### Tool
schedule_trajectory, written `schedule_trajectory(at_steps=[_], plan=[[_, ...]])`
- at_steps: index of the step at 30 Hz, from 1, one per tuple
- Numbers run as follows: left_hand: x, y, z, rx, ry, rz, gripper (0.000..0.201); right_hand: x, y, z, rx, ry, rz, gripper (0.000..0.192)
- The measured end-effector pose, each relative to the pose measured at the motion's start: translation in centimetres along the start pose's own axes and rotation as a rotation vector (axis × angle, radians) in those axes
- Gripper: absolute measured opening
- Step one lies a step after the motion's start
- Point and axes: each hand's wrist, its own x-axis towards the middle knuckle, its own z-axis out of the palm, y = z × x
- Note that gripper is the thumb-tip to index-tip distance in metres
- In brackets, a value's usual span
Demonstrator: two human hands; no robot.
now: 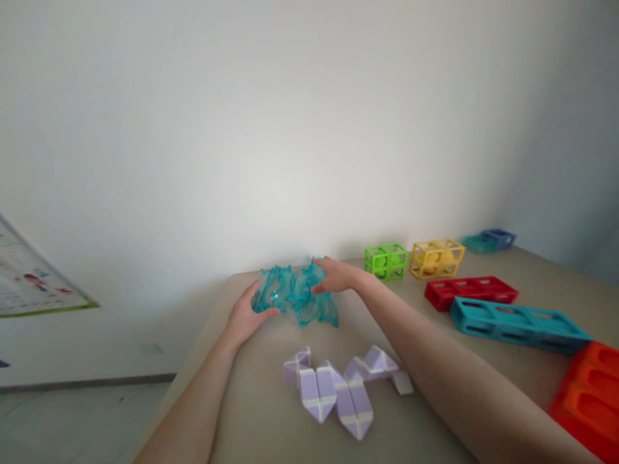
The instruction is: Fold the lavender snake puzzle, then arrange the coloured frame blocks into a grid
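Near the far edge of the table lie several translucent teal plastic track-like pieces [309, 306], curved and seemingly joined in a cluster. My left hand [247, 317] grips their left side, thumb in front and fingers behind. From the right, my right hand [334, 275] holds the upper right part of the same cluster between thumb and fingers. Closer to me, between my forearms, a purple-and-white folding snake puzzle [333, 390] rests on the table, bent in a zigzag. Neither hand touches it.
Right of my right arm stand a green block frame [385, 261], a yellow one [437, 258], a red one [470, 292], a long teal one [517, 325] and an orange one [592, 393]. A blue block [500, 239] sits at the far corner. A wall [290, 129] borders the table [261, 399].
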Motion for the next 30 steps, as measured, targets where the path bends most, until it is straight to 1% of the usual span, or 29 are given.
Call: schedule_trajectory(at_steps=[2, 3, 5, 8, 10, 12, 14, 15, 16, 17, 19, 20, 21, 23, 25, 27, 28, 29, 30], plan=[[0.2, -0.1, 0.0, 0.005, 0.012, 0.047, 0.089, -0.8, -0.8, -0.5, -0.115, 0.0, -0.033, 0.075], [0.1, -0.1, 0.0, 0.022, 0.039, 0.072, 0.086, -1.6, -1.2, -0.9, -0.18, -0.006, -0.046, 0.07], [-0.1, 0.0, -0.3, 0.078, 0.129, 0.138, 0.073, -3.6, -2.1, -1.7, -0.268, -0.015, -0.069, 0.061], [-0.7, 0.3, -0.7, 0.154, 0.28, 0.247, 0.052, -7.9, -2.5, -2.7, -0.344, -0.05, -0.081, 0.055], [-1.0, 0.5, -0.9, 0.176, 0.34, 0.276, 0.043, -10.9, -1.8, -3.2, -0.377, -0.088, -0.111, 0.056], [-1.0, 0.5, -1.1, 0.185, 0.373, 0.261, 0.037, -13.5, -0.2, -3.2, -0.379, -0.132, -0.224, 0.057], [-0.9, 0.3, -1.2, 0.201, 0.415, 0.224, 0.034, -15.2, 1.9, -2.6, -0.325, -0.295, -0.373, 0.067], [-0.8, 0.2, -1.3, 0.216, 0.453, 0.191, 0.032, -15.6, 3.1, -2.2, -0.279, -0.32, -0.397, 0.07], [-0.7, 0.0, -1.3, 0.237, 0.5, 0.145, 0.03, -15.7, 4.1, -1.6, -0.233, -0.298, -0.391, 0.066], [-0.5, -0.1, -1.4, 0.256, 0.548, 0.087, 0.027, -15.6, 5.1, -1.0, -0.182, -0.26, -0.362, 0.055], [-0.3, -0.5, -1.6, 0.279, 0.631, -0.036, 0.022, -14.9, 6.3, 0.2, -0.007, -0.226, -0.262, 0.027], [-0.3, -0.6, -1.8, 0.283, 0.669, -0.089, 0.019, -14.5, 6.7, 0.7, 0.041, -0.212, -0.246, 0.019], [-0.3, -0.7, -2.0, 0.283, 0.708, -0.129, 0.017, -14.0, 6.8, 1.1, 0.087, -0.21, -0.234, 0.014], [-0.7, -0.6, -2.3, 0.279, 0.79, -0.178, 0.016, -13.3, 6.7, 1.6, 0.167, -0.216, -0.227, 0.012], [-1.6, 0.2, -2.3, 0.273, 0.857, -0.182, 0.015, -13.1, 6.4, 1.7, 0.269, -0.229, -0.214, 0.011], [-2.9, 2.0, -1.5, 0.236, 0.846, -0.117, 0.017, -13.1, 6.3, 1.8, 0.385, -0.245, -0.187, 0.01], [-3.5, 3.4, -0.8, 0.121, 0.781, -0.03, 0.017, -13.2, 6.3, 1.8, 0.445, -0.26, -0.168, 0.011], [-4.2, 4.9, 0.1, -0.023, 0.669, 0.042, 0.019, -13.3, 6.3, 1.9, 0.505, -0.281, -0.145, 0.014], [-4.9, 6.5, 1.0, -0.187, 0.537, 0.074, 0.022, -13.3, 6.5, 2.1, 0.561, -0.311, -0.119, 0.016]])
